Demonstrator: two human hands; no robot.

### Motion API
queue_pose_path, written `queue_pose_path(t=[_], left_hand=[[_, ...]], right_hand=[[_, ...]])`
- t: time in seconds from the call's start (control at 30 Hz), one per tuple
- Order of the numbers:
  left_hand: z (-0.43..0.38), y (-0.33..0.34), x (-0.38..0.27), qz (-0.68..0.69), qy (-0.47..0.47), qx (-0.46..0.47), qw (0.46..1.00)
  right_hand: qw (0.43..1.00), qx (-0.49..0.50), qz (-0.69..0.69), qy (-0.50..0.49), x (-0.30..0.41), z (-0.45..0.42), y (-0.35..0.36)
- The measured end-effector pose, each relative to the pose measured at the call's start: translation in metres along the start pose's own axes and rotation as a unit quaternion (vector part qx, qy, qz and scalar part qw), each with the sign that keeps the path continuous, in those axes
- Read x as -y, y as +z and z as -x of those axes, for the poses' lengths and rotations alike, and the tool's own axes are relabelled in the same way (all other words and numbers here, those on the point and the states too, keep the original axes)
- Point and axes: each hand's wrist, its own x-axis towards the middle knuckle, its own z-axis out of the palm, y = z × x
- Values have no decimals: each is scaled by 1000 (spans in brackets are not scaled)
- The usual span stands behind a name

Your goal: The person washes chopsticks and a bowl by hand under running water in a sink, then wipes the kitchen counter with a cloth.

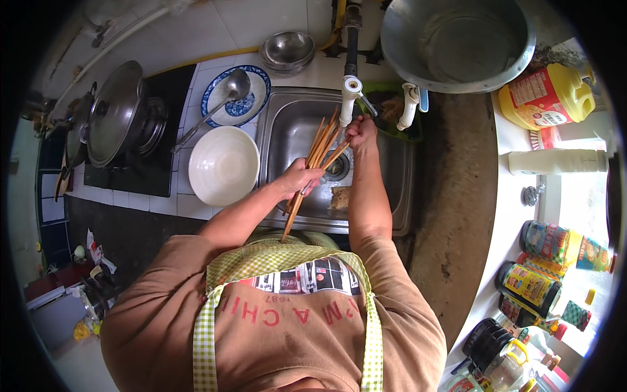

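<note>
My left hand [300, 179] is wrapped around a bundle of wooden chopsticks [319, 147] above the stainless steel sink [281, 122]. Their far ends fan out, and the near ends point back toward my apron [294, 240]. Just below the white tap [347, 105], my right hand [361, 131] pinches the far end of one or more chopsticks that lean away from the bundle. How many it holds is hidden by the fingers. A brown scrubbing pad [340, 197] lies on the sink floor beside the drain [337, 167].
Left of the sink are a white bowl [224, 166], a blue-rimmed plate [210, 93] with a ladle [238, 84], and a lidded pot [117, 115] on the black cooktop [161, 171]. Metal bowls [287, 51] and a large basin [460, 44] stand behind. Bottles [531, 289] line the right sill.
</note>
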Motion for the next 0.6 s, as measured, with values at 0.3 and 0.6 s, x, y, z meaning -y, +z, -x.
queue_pose_path(t=[0.3, 0.6], left_hand=[[-13, -7, 4, -28, 25, -15, 999], [-23, -27, -7, 70, -1, 38, 997]], right_hand=[[990, 0, 27, -141, -41, 46, 20], [820, 87, 539, -176, -31, 46, 25]])
